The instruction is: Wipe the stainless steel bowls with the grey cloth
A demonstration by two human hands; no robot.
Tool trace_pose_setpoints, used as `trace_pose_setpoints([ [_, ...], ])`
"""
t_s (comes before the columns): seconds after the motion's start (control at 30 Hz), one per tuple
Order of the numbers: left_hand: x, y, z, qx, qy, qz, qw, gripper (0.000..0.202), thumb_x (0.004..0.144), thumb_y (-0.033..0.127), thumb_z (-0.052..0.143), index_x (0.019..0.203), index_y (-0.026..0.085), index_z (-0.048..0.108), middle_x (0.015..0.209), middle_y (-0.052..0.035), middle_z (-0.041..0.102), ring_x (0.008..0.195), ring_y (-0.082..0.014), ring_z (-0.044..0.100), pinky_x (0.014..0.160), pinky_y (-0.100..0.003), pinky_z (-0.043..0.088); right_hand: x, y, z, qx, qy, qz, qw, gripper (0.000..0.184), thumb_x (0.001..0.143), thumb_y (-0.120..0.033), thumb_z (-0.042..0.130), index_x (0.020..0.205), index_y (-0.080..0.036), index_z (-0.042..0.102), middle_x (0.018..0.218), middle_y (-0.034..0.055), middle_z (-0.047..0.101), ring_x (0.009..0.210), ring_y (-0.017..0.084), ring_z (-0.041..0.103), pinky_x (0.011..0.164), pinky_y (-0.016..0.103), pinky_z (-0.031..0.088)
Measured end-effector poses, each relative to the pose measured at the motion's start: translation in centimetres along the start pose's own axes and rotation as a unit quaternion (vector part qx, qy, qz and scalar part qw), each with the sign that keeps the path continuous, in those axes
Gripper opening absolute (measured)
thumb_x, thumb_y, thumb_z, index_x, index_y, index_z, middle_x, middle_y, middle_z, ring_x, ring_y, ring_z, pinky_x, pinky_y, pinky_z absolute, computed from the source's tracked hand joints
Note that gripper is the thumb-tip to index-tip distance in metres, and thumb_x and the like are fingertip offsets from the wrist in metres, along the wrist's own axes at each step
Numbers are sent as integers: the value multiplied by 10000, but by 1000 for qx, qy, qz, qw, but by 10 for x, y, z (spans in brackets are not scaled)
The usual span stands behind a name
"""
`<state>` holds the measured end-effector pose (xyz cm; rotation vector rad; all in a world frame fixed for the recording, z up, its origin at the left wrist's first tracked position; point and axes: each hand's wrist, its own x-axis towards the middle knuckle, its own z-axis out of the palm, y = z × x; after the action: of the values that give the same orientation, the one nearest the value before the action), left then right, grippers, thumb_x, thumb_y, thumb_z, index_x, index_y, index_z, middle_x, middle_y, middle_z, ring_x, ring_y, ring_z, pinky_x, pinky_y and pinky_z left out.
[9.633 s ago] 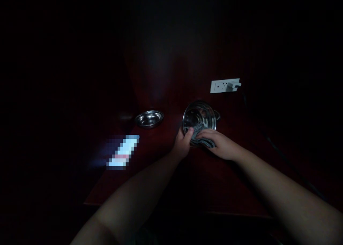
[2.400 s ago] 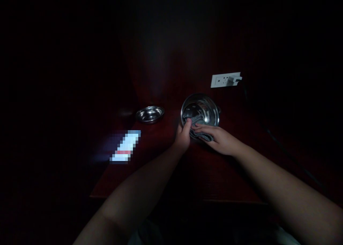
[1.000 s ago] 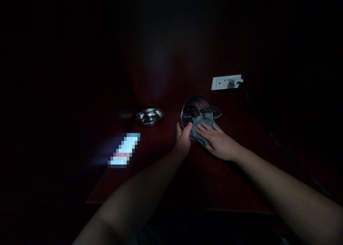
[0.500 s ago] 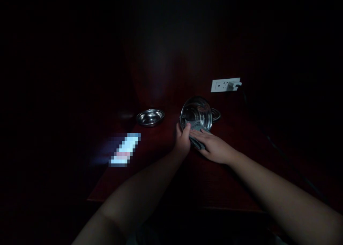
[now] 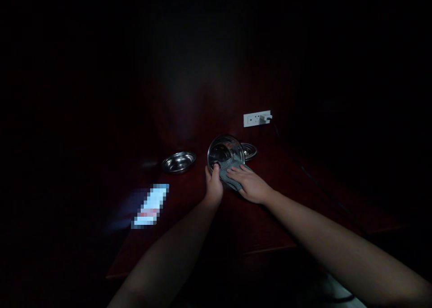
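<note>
A shiny steel bowl (image 5: 219,149) is tilted with its mouth towards me over the dark red table. My left hand (image 5: 213,186) grips its lower left rim, thumb at the front. A grey cloth (image 5: 232,167) lies over the bowl's lower right rim and partly inside it. My right hand (image 5: 248,182) presses on the cloth with its fingers forward, holding it against the bowl. The fingertips on the bowl's far side are hidden. Behind the bowl, to the right, rests a round steel dish or lid (image 5: 250,151), partly covered by it.
To the left sits a shallow steel dish (image 5: 178,162). A lit, blurred-out phone-like screen (image 5: 151,207) lies near the table's left edge. On the back wall is a white socket (image 5: 256,118) with a plug, and a dark cable (image 5: 310,177) runs along the right. Surroundings are very dark.
The view has swung, so everything sits lower and further left in it. On the bowl, the cloth is spread wider and my right hand's fingers have drawn slightly away from my left thumb.
</note>
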<state>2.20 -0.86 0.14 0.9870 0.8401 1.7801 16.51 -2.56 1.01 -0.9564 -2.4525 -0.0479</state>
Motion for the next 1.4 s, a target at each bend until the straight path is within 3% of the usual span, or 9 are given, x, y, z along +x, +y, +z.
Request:
trace_pose_setpoints([
  [0.17, 2, -3, -1, 9, 17, 12, 1000, 411, 759, 473, 535, 1058, 191, 550, 1095, -72, 603, 985, -174, 575, 896, -309, 417, 0, -21, 12, 12, 27, -6, 1000, 609, 725, -131, 440, 1330, -95, 381, 1353, 133, 434, 1264, 220, 384, 1074, 425, 265],
  [0.3, 3, -4, -1, 7, -8, 18, 1000, 437, 764, 491, 519, 1066, 177, 543, 1091, -84, 602, 978, -180, 575, 901, -328, 413, -1, -25, 12, 5, 36, -2, 999, 555, 772, -170, 433, 1317, -70, 399, 1347, 128, 444, 1250, 211, 402, 1076, 396, 269],
  [0.53, -3, 4, 1, 58, -37, 30, 997, 437, 767, 511, 513, 1073, 199, 520, 1083, -74, 598, 964, -184, 576, 863, -308, 424, -2, -9, 9, -73, 73, 106, 989, 432, 807, -228, 455, 1213, -97, 523, 1305, 143, 488, 1281, 269, 348, 1082, 503, 185],
  [0.63, -3, 3, 0, 69, -37, 40, 996, 443, 772, 526, 497, 1072, 201, 520, 1116, -77, 582, 1001, -192, 560, 884, -312, 409, -1, -11, 13, -64, 62, 76, 993, 455, 822, -247, 450, 1239, -72, 494, 1315, 168, 469, 1275, 268, 360, 1079, 482, 213],
  [0.8, 0, 0, -2, 77, -17, 46, 996, 411, 767, 527, 500, 1023, 208, 544, 1081, -71, 593, 1021, -197, 545, 905, -306, 384, -3, -16, 15, 17, 53, -8, 998, 463, 858, -253, 398, 1305, -132, 424, 1311, 122, 486, 1230, 214, 431, 1049, 436, 308],
  [1.07, 0, -2, -1, 88, -30, 46, 995, 404, 752, 536, 514, 988, 209, 535, 986, -53, 601, 921, -182, 563, 883, -317, 394, -4, -1, 13, -55, 84, 95, 990, 416, 815, -220, 443, 1211, -124, 527, 1294, 130, 501, 1265, 257, 379, 1078, 518, 200],
  [1.4, 2, -3, -3, 107, -15, 61, 992, 417, 772, 543, 483, 1015, 209, 541, 1031, -64, 601, 965, -198, 562, 885, -319, 396, -5, -6, 14, 5, 53, 16, 998, 455, 803, -230, 458, 1252, -161, 486, 1287, 121, 511, 1233, 230, 427, 1056, 486, 253],
])
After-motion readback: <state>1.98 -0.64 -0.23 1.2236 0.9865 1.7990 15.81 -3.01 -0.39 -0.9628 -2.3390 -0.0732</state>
